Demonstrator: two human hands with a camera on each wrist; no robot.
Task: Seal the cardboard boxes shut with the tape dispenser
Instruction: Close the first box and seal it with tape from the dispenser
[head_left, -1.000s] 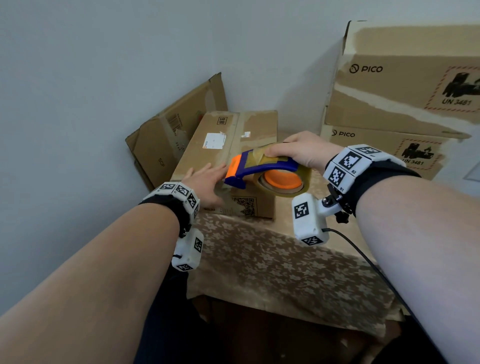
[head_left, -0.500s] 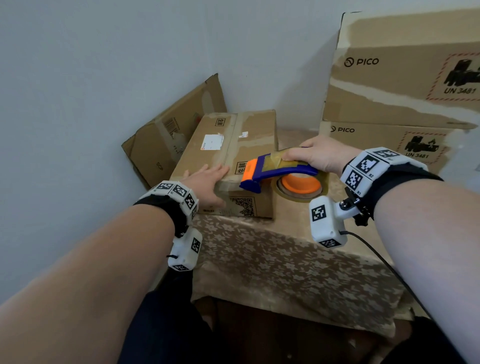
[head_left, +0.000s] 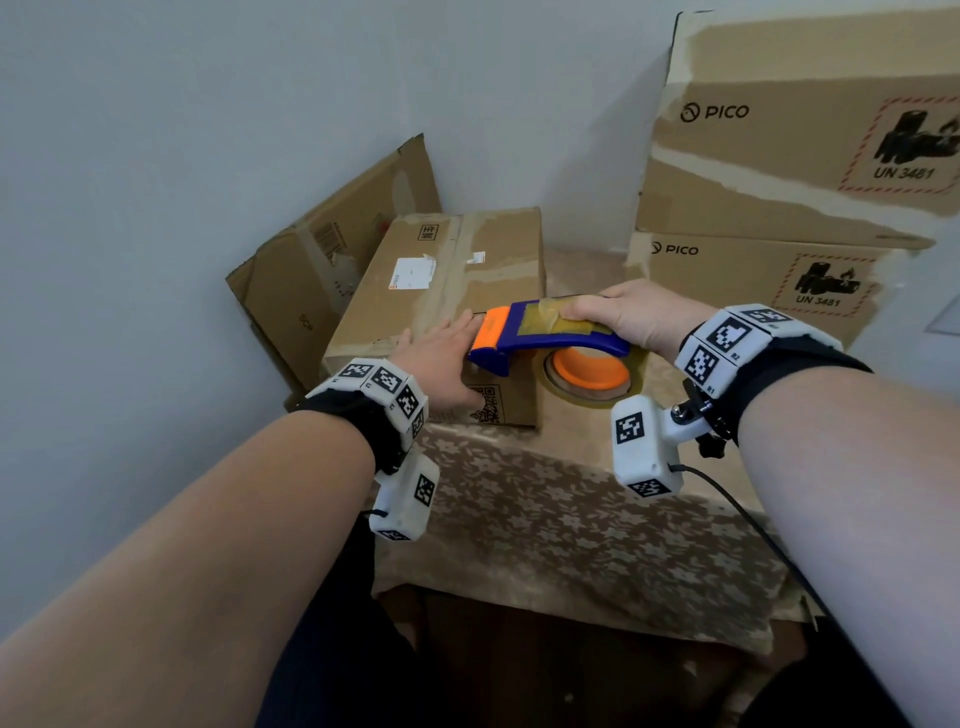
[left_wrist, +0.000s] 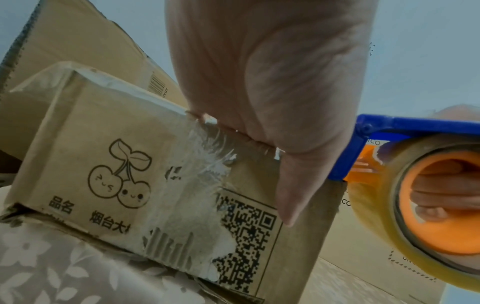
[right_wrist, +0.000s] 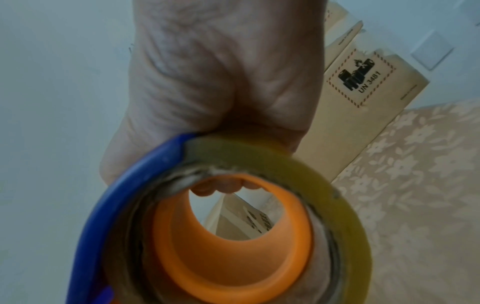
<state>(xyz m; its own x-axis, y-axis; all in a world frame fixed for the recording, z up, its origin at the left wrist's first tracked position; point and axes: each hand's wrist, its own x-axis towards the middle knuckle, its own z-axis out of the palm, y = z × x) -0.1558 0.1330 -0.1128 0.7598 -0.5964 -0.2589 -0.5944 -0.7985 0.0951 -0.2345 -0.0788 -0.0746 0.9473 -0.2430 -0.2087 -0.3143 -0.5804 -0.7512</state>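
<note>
A small cardboard box (head_left: 457, 280) with old tape along its top seam sits on the table. My left hand (head_left: 441, 358) lies flat on the box's near top edge, fingers straight, with the thumb (left_wrist: 288, 185) pointing down the front face beside a QR code. My right hand (head_left: 628, 317) grips the handle of the blue-and-orange tape dispenser (head_left: 545, 338). Its orange head is at the near top edge of the box, right beside my left fingertips. The yellowish tape roll with its orange core (right_wrist: 233, 236) hangs off the box's right side. The box's front (left_wrist: 103, 164) shows a cherry drawing.
Two large stacked PICO boxes (head_left: 789, 166) stand at the back right. A partly flattened cardboard box (head_left: 332, 260) leans on the wall at the back left. The table carries a flower-patterned cloth (head_left: 571, 519), and its front edge is close to me.
The dispenser has slid back along the box top toward the near edge. My left hand has stayed on that edge, its fingers now beside the orange head.
</note>
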